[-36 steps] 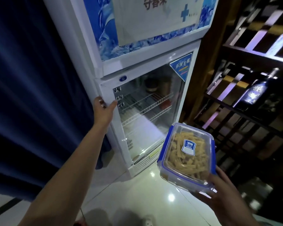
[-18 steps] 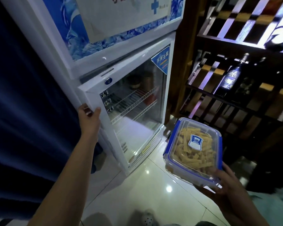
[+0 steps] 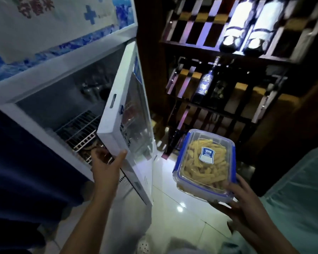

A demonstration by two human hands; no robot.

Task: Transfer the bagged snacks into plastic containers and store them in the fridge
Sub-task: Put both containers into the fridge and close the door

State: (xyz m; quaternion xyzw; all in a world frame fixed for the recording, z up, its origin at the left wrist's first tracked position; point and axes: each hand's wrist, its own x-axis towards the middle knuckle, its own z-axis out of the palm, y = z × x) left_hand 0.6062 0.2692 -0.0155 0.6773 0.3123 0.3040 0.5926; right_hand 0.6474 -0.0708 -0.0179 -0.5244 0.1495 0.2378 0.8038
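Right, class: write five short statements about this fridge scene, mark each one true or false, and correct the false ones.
1. The left hand has a grip on the edge of the fridge door. True.
2. The fridge door is shut. False: it stands swung open, and the wire shelf inside shows.
3. The plastic container has its lid off. False: the clear lid with blue clips is on, and a blue and white sticker sits on it.
4. The right hand holds the container from beneath, outside the fridge. True.
5. The container is empty. False: yellow stick-shaped snacks fill it.
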